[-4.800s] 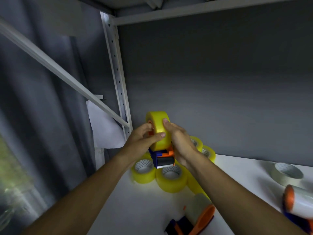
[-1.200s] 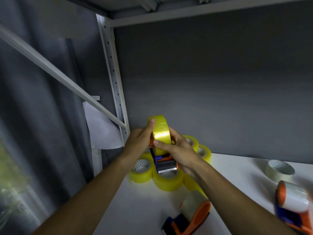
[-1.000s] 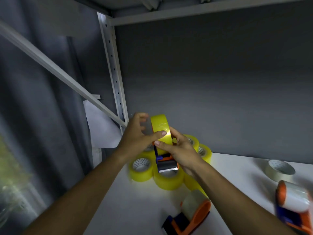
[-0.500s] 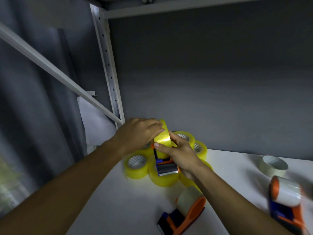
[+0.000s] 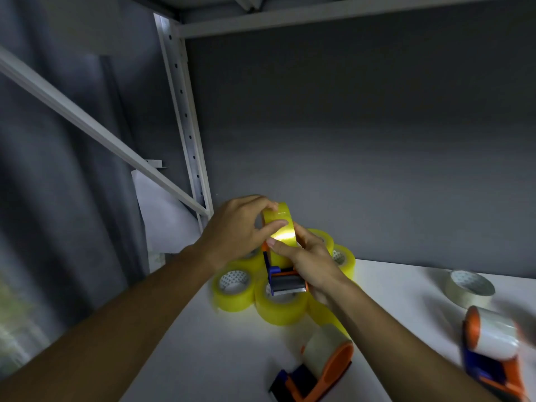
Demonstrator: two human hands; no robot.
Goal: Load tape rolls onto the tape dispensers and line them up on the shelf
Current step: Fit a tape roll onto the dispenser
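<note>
A yellow tape roll (image 5: 280, 227) sits upright on an orange and blue tape dispenser (image 5: 285, 281), held in the air above the white shelf (image 5: 226, 358). My left hand (image 5: 237, 230) grips the roll from the left, fingers over its top and thumb on its face. My right hand (image 5: 310, 262) holds the dispenser from the right, its thumb lying on the roll's face. Several loose yellow rolls (image 5: 233, 290) lie clustered on the shelf under my hands.
Two loaded dispensers with pale tape lie on the shelf, one at front centre (image 5: 322, 364) and one at the right edge (image 5: 493, 355). A loose clear roll (image 5: 468, 288) sits at the back right. A perforated metal upright (image 5: 185, 123) and diagonal brace (image 5: 95, 132) bound the left.
Both hands and the dispenser have dropped a little toward the shelf. My left hand shifted from the roll's side to reach over its top, with the thumb back on the face.
</note>
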